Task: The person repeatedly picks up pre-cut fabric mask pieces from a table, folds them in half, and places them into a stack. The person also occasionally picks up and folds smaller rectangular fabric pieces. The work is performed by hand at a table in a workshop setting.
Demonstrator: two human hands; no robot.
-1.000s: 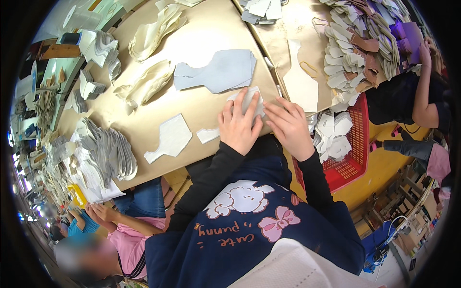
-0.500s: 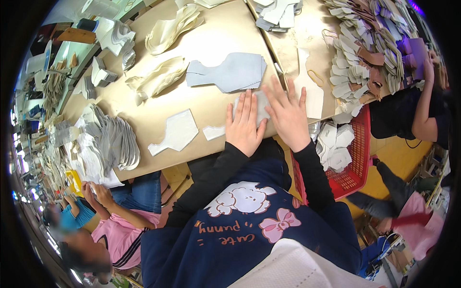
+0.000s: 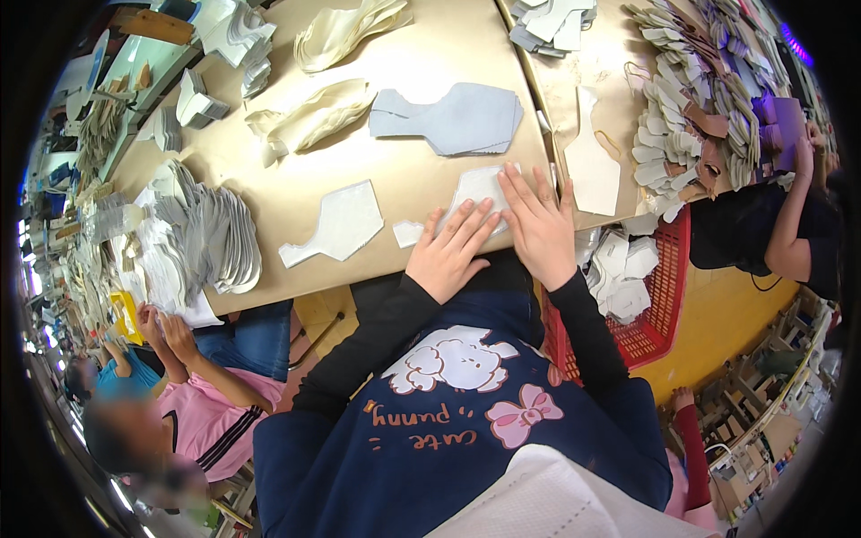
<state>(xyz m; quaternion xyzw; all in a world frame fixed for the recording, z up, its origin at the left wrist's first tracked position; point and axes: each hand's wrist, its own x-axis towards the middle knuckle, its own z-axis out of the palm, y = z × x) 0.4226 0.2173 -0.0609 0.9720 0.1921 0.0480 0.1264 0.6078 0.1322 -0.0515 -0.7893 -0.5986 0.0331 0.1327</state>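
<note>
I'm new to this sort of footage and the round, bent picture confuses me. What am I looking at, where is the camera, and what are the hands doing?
The camera sits on a person's head and looks down, so you see their own dark-sleeved forearms rising from the lower edge. The wide lens bends straight edges, hence the curved tan table.

No machine here, just two bare hands. The left hand and right hand both lie flat, fingers spread, pressing on a pale grey cut piece at the table's near edge. Neither hand grips anything.

Nearby lie a white flask-shaped piece, a small white scrap, a stack of grey cut pieces and cream-coloured pieces. A fanned pile of whitish pieces lies further left. A red basket of white pieces stands to the right.

Other people work around the table; their hands are not the wearer's.
</note>
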